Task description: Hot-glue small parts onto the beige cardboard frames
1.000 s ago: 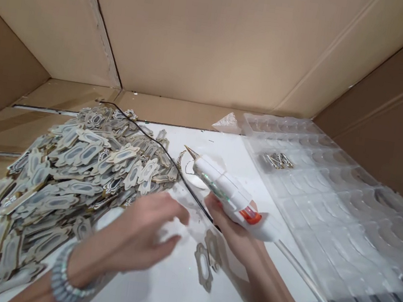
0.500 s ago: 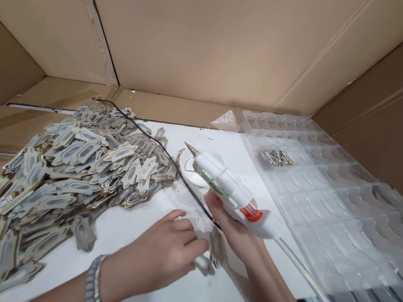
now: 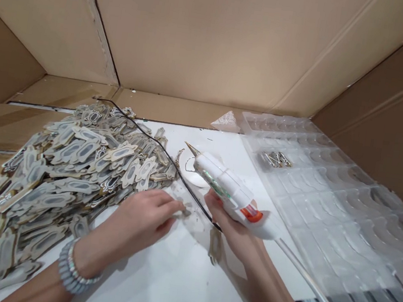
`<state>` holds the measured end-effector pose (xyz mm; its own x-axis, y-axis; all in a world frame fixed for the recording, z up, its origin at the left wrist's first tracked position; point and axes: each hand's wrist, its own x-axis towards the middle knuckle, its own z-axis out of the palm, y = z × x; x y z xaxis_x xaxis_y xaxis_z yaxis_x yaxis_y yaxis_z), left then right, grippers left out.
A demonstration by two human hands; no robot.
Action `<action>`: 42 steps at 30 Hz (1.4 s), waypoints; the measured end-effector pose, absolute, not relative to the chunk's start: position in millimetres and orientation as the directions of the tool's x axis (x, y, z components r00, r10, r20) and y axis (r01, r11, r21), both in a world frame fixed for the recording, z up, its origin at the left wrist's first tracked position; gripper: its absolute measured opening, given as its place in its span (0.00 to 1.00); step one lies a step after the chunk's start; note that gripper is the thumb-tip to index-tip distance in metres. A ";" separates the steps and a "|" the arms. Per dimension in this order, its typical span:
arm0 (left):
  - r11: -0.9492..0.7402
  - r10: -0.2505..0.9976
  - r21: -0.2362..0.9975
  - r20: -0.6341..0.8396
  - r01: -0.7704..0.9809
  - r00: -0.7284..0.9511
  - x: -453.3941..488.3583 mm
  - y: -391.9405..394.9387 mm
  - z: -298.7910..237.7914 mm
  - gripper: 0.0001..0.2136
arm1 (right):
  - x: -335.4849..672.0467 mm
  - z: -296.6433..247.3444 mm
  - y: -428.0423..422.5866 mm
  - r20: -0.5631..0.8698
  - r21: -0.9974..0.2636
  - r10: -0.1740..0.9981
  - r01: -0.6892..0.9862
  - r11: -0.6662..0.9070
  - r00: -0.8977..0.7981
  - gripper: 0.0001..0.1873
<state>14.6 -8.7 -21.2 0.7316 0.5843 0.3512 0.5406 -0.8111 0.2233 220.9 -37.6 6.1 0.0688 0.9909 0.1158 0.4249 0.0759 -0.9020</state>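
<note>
My right hand (image 3: 234,235) grips a white hot glue gun (image 3: 227,182) with an orange part, its metal nozzle pointing up and left over the board. The fingers of my left hand (image 3: 139,217) are pinched at the tips on a small frame-shaped plaque (image 3: 186,210), mostly hidden and blurred. Left of that hand spreads a large heap of grey frame-shaped plaques (image 3: 84,154) with wooden edges. Below my right hand, a single similar plaque (image 3: 214,246) lies on the white board (image 3: 165,276). Beyond the gun's nozzle sits a white round dish (image 3: 193,172).
A black cord (image 3: 157,142) runs across the heap to my right hand. On the right lies a clear plastic tray (image 3: 316,187) of moulded compartments, with several metal pins (image 3: 277,158) in it. Cardboard walls (image 3: 217,38) enclose the back and sides.
My left hand has moved left and away from me, toward the heap. The plaque under its fingers has left its spot near the board's front. My right hand and the glue gun stay nearly still.
</note>
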 end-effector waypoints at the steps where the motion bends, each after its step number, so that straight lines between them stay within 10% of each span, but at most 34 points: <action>1: -0.802 0.590 0.219 0.431 0.555 0.683 11.0 -6.4 -16.4 0.09 | 220.9 6.5 -37.8 0.098 -0.909 0.992 0.413 0.058 0.076 0.19; 10: -0.662 0.405 -0.038 0.822 0.749 0.400 -14.7 6.1 13.3 0.10 | 218.1 2.9 -39.7 0.240 -0.876 0.965 0.403 0.264 -0.109 0.15; 42: -0.662 0.319 -0.163 0.822 0.731 0.472 -16.5 1.5 10.1 0.13 | 218.6 -10.9 -36.7 0.326 -0.698 0.909 0.582 0.417 -0.260 0.13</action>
